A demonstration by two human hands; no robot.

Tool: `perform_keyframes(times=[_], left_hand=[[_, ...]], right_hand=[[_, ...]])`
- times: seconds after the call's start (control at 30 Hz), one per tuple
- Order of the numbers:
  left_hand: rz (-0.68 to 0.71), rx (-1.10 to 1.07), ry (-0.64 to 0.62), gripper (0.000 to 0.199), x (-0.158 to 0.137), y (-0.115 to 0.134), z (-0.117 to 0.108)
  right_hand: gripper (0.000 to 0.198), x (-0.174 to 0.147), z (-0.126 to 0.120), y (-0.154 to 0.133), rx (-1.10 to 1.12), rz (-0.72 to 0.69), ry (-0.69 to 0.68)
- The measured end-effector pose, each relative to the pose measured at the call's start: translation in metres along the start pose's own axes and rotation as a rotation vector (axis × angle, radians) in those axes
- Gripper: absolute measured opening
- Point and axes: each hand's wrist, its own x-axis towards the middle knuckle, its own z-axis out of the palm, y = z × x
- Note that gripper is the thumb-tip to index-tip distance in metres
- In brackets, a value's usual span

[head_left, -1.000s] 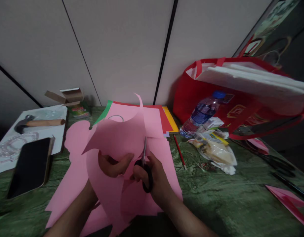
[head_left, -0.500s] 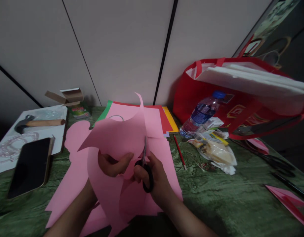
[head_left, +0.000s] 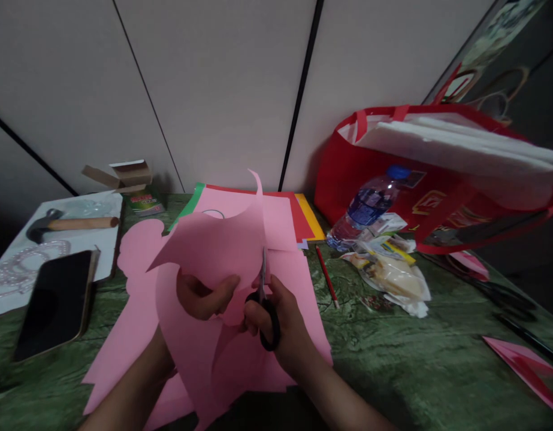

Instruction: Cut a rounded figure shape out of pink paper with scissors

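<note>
A curved sheet of pink paper [head_left: 213, 239] is pinched in my left hand [head_left: 207, 297], thumb on top and the other fingers partly behind it. My right hand [head_left: 276, 320] is closed round the black handles of a pair of scissors [head_left: 268, 323]. Their blades point up and away from me, at the right edge of the held sheet, and look nearly closed. A thin strip of the sheet curls upward above the blades. Beneath both hands lie more pink sheets [head_left: 303, 323], and a pink cut-out with a scalloped outline [head_left: 141, 251] rests to the left.
Left on the green table are a phone [head_left: 56, 305], a hammer [head_left: 78, 223] and an opened small box [head_left: 141, 194]. Coloured sheets [head_left: 303, 218] lie at the back. To the right are a red pencil [head_left: 326, 275], a water bottle [head_left: 366, 206], a food packet [head_left: 393, 275] and a red bag [head_left: 339, 173].
My left hand and the held paper have shifted slightly; the sheet's left tip moved a little to the right. The scissors' blades look closer together. My right hand is almost still.
</note>
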Motion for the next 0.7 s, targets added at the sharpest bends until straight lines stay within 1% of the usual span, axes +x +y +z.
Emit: perform_keyframes(times=[0.2,0.3,0.5,0.63,0.7], left_hand=[[0.087,-0.069,0.044,0.041,0.0008,0.0031,0.0000],[0.141,-0.061,0.054,0.040,0.0024,0.0024,0.0007],[0.197,-0.067,0.090,0.040,0.0036,0.0031,0.0011],[0.235,-0.109,0.029,0.038,0.0005,0.0024,0.0008],[0.238,-0.189,-0.021,0.039,-0.0011,0.0001,0.0029]], right_hand=[[0.027,-0.0021,-0.0004,-0.0008,-0.030,0.008,-0.008],[0.028,-0.0023,-0.0005,-0.0008,-0.027,0.013,-0.009],[0.033,-0.0024,0.0012,-0.0038,-0.022,0.028,-0.012],[0.038,-0.0027,0.0021,-0.0042,-0.030,0.032,-0.005],[0.040,-0.0029,0.0022,-0.0030,-0.032,0.020,-0.003]])
